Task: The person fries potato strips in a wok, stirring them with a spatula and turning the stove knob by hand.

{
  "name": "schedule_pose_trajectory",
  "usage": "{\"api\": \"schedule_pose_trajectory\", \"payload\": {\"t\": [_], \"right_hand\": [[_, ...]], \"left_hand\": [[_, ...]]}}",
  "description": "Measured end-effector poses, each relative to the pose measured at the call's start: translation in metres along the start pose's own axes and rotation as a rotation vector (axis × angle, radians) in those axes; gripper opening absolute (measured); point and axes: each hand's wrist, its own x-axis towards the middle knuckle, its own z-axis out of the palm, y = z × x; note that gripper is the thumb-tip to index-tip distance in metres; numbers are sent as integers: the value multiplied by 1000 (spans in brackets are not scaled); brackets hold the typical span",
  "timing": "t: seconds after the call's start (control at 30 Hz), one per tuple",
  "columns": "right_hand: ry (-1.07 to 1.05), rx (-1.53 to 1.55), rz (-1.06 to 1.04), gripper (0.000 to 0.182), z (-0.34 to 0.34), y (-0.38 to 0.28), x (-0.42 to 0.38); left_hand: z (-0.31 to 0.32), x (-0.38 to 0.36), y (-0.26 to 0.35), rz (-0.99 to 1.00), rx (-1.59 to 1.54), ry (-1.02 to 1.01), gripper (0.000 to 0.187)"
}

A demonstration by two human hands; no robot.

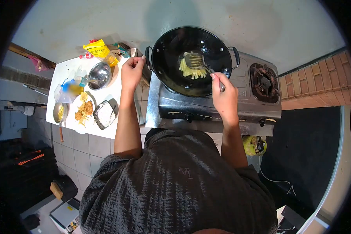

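Note:
A black wok sits on the left side of the steel gas stove. Pale yellow strips of food, perhaps cut potato, lie in a small heap at its bottom. My right hand is closed around the handle of a slotted metal spatula, whose blade rests over the strips. At the wok's left side, my left hand is closed, thumb and fingertips right at the loop handle.
A bare burner is on the right. On the white table at left stand a steel bowl, a plate of fried food, a square dish with white powder, a small pan and a yellow packet. A wall rises behind.

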Motion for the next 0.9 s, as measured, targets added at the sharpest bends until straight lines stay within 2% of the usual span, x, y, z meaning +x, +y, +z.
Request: {"api": "schedule_pose_trajectory", "payload": {"t": [0.1,0.2,0.27,0.63,0.73,0.8,0.9], "right_hand": [[60,27,-103,13,7,1,0],[-9,48,-53,12,7,-5,-1],[29,12,-75,12,14,-1,-2],[70,16,-81,12,14,-1,3],[-6,37,-38,13,12,-5,3],[85,9,-75,13,16,1,3],[113,-17,-84,12,14,6,8]], "left_hand": [[3,-1,0,-10,-30,-4,30],[4,-4,5,10,-55,51,29],[6,0,0,41,-19,85,28],[7,5,8,14,19,43,30],[9,12,4,4,42,35,33],[10,15,2,-4,49,26,35],[8,16,4,-2,84,20,37]]}}
